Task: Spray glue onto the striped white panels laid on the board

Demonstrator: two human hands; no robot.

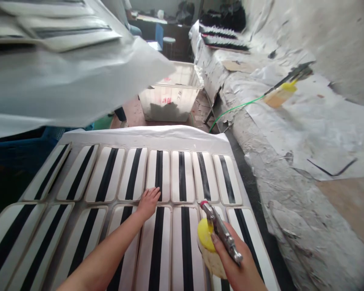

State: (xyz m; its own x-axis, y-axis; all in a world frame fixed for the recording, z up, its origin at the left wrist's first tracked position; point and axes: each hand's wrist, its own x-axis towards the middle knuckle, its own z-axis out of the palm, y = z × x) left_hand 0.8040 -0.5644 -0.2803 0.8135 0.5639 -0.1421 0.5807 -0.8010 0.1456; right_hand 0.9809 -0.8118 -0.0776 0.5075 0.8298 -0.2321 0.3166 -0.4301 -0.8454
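Two rows of white rectangular panels with rounded corners, each with a black strip down its middle, lie on a covered table. My left hand reaches to the near end of a back-row panel, its fingers stretched out over the panel's lower edge and black strip. It holds nothing. In my right hand is a metal spray gun with a yellow-lidded cup hanging below. Its red-tipped nozzle points forward, over the gap between the rows at the right. Part of a front-row panel is hidden behind the gun.
A white sheet bearing more panels hangs over the upper left. Beyond the table stands a white bin. Along the right runs a paper-covered bench with another spray gun on a green hose. A blue crate is at left.
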